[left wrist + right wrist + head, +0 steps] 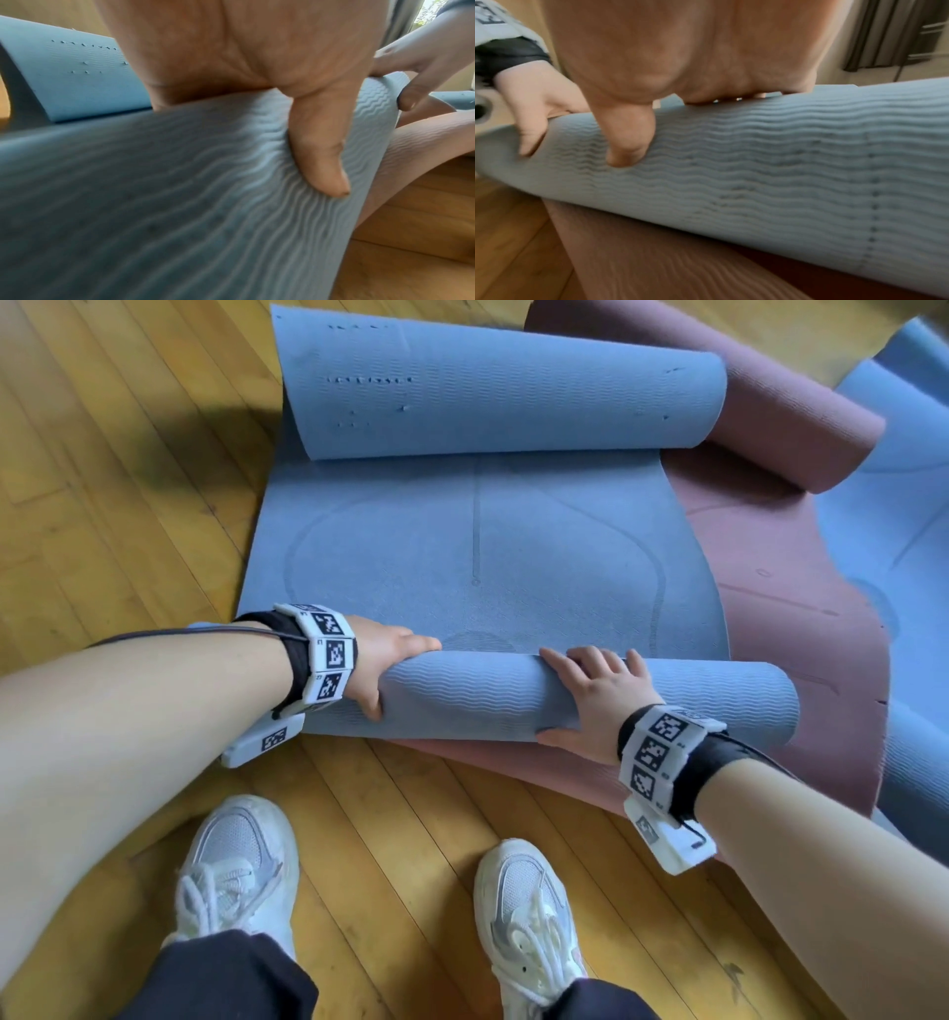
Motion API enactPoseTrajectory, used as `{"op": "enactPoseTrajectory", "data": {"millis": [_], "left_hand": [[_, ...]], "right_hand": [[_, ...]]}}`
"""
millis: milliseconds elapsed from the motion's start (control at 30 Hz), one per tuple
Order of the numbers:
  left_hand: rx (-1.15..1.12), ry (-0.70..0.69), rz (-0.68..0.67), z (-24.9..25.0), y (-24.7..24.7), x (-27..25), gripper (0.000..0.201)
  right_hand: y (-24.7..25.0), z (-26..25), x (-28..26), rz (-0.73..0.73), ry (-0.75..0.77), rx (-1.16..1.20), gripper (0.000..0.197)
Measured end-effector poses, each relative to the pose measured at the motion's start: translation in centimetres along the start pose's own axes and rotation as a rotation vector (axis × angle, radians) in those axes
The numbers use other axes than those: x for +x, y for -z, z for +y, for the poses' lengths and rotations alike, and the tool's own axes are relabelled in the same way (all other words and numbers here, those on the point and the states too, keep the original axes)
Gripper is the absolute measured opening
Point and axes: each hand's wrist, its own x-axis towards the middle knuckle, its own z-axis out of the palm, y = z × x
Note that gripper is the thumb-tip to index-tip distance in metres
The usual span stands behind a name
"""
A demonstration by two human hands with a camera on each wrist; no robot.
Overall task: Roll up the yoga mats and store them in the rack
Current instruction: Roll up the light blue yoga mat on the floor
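On the wooden floor [128, 516] in front of our white sneakers [241, 865], we are bending over a blue yoga mat [477, 546] that is lying partly on top of a pink mat [801, 618]. Its near end is already forming a roll [462, 695], and both of our hands are sitting on this roll. Our left hand [382, 660] is gripping the roll close to its left end: the fingers are reaching over the top toward the flat part of the mat, and the thumb [326, 154] is pressing into the wavy ribbed surface on the near side. Our right hand [601, 695] is resting around the middle of the roll, with the fingers spread over the top and the thumb [626, 140] pushing into the near side, so each hand is clasping the roll between fingers and thumb. The far end of the blue mat is curling back toward us in a big loose fold [503, 382]. Another blue mat [904, 516] is lying at the right, beside the pink one and partly under it. We are wearing bands with black and white square markers [328, 654] on both wrists.
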Motion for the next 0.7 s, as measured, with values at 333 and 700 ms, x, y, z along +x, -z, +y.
{"op": "enactPoseTrajectory", "data": {"millis": [333,700], "left_hand": [[0.03,0.225,0.291,1.2,-1.8,-1.6,0.1],[-0.198,0.208,0.319,0.4,-3.1,-1.5,0.078]], "right_hand": [[0.9,0.5,2.7,-0.09,-0.053,0.053,0.095],[0.4,-1.1,0.8,0.051,-0.026,-0.031,0.066]]}}
